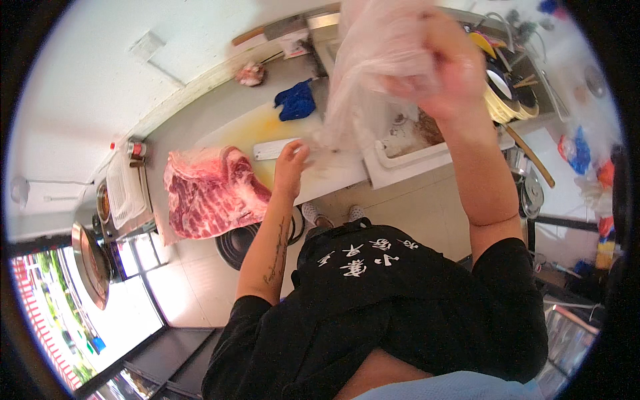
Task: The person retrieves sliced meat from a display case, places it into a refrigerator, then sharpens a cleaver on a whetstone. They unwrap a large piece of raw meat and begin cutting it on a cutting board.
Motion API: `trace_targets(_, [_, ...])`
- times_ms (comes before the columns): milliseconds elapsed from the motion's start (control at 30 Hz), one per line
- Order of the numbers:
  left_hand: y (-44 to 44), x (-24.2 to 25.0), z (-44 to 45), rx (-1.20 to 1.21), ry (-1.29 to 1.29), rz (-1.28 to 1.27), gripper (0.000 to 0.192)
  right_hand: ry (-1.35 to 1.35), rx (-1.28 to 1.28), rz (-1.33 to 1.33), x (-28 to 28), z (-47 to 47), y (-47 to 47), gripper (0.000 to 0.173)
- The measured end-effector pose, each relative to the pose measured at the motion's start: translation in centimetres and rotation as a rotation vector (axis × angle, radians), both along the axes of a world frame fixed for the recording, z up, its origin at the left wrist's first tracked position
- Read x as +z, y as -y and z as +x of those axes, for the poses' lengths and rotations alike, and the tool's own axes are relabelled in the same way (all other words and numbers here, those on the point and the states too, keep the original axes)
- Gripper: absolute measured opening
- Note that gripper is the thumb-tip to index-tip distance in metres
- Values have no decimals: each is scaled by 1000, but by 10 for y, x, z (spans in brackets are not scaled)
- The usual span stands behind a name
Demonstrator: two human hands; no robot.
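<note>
My right hand (445, 75) is raised high and clutches a thin translucent plastic bag (370, 65), which hangs down and hides part of the counter and sink behind it. Over the work surface, my left hand (291, 162) has loosely bent fingers with nothing visible in them. Just beyond that hand lies a pale, flat metal blade (272, 150), seemingly a cleaver; its handle cannot be made out. To the left, a large slab of raw ribs (215, 195) rests at the front of the cutting board (235, 127). A crumpled blue cloth (296, 101) lies farther back.
A sink (410, 152) is set into the counter at right, with stacked bowls (505, 95) beyond it. A small lump of meat (251, 74) sits by the wall. White plastic baskets (122, 195) stand at left, and a dark round container (235, 247) is below the counter.
</note>
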State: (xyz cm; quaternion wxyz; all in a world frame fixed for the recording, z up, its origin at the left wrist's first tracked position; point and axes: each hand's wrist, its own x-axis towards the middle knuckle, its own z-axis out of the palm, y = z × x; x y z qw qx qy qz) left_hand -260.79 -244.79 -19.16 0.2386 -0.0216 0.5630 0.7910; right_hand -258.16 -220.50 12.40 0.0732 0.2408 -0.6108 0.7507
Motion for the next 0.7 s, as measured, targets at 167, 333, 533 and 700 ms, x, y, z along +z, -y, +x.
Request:
trace_targets(167, [-83, 7, 26, -294, 227, 450, 28, 221, -392, 879, -93, 21, -43, 19])
trace_targets(333, [-131, -3, 63, -34, -492, -410, 42, 124, -380, 934, -122, 74, -42, 17])
trace_targets(533, [-135, 6, 48, -311, -836, -288, 52, 168, 98, 313, -55, 125, -30, 20])
trace_targets(700, [-140, 41, 33, -365, -472, 9, 60, 333, -111, 370, -75, 118, -56, 17])
